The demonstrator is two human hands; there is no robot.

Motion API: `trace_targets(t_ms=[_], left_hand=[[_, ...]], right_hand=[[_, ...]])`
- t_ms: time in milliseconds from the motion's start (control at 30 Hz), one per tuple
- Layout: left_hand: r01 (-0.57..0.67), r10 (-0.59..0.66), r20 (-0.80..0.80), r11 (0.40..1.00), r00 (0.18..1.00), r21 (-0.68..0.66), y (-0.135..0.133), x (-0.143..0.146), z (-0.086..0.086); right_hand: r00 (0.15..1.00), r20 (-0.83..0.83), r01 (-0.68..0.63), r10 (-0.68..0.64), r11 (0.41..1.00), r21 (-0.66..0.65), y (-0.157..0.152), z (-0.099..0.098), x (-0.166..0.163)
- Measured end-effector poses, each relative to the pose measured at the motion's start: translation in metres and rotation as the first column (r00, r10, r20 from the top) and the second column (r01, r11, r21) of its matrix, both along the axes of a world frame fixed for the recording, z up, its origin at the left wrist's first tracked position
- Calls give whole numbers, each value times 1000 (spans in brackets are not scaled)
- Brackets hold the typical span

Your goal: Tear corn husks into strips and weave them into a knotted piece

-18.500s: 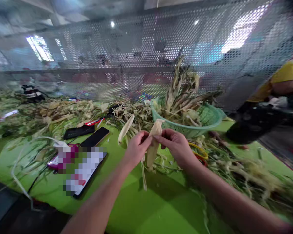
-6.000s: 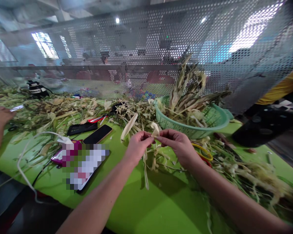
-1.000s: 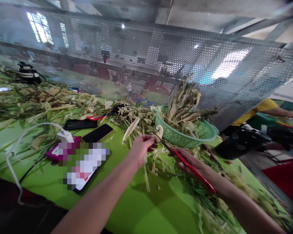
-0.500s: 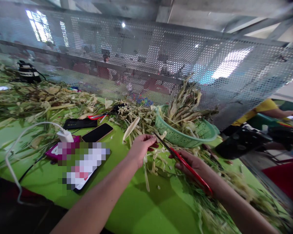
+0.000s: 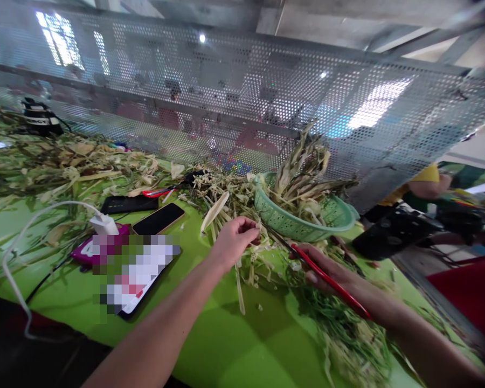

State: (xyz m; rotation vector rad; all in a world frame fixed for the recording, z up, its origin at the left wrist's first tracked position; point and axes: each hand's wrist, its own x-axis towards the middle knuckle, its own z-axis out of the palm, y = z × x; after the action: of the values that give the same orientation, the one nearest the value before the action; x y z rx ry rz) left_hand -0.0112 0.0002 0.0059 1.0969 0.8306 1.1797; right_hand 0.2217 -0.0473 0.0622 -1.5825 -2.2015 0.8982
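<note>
From my end of the feed I've got both bare hands near the middle of the frame. My right hand (image 5: 337, 272), just right of center, is wrapped around the red-handled scissors (image 5: 326, 276), so that grip is clamped on them: the red handle runs down along the palm toward the wrist, and the dark blades stick out past the fingers, pointing up-left at my other hand. Can't really tell if the blades are parted. My left hand (image 5: 236, 240) sits dead center with thumb and fingers curled in close to each other; can't tell from here whether there's a scrap pinched in there. The scissor tips end just to the right of those fingers, with a bit of room between. Pale husk strip (image 5: 215, 212) is lying up-left of the left hand, near it but apart, by a heap of dry scraps (image 5: 226, 188). Right behind the hands, the green basket (image 5: 297, 230) has a bunch of withered husks (image 5: 297, 180) poking out the top. Stringy green shreds (image 5: 347, 323) sit under my right wrist at lower right, all on a bright green table (image 5: 226, 345). Left of center I've got a dark phone (image 5: 159, 219) and a lit, pixelated one (image 5: 143, 277).
</note>
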Motion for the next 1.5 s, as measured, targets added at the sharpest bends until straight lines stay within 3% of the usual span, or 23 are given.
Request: trace_targets(t_ms=[200,533,700,833,967,1200,1333,1500], left_hand=[[66,-63,-46,996,997,56,1,1,-2],[98,-80,-196,991,977,86,-2,-2,3],[101,-81,-202,991,976,89,1,-2,-2],[94,-82,-147,993,986,71,4,-1,-6],[64,-64,-34,998,997,3,5,-1,-6],[-63,80,121,988,989,-138,8,-2,-2],[-99,117,123,984,985,-146,9,-2,-1],[-48,58,80,991,995,-122,7,-4,-1]], right_hand=[[997,12,-81,81,997,-6,8,-5,6],[997,70,-27,21,996,88,14,-15,10],[1000,-20,-3,4,998,57,19,-26,16],[997,-56,47,-46,999,4,20,-31,19],[997,-25,76,-75,995,61,17,-26,15],[988,143,-77,64,993,91,9,-13,15],[982,153,-118,111,992,37,9,-15,17],[988,143,-72,66,997,33,13,-16,14]])
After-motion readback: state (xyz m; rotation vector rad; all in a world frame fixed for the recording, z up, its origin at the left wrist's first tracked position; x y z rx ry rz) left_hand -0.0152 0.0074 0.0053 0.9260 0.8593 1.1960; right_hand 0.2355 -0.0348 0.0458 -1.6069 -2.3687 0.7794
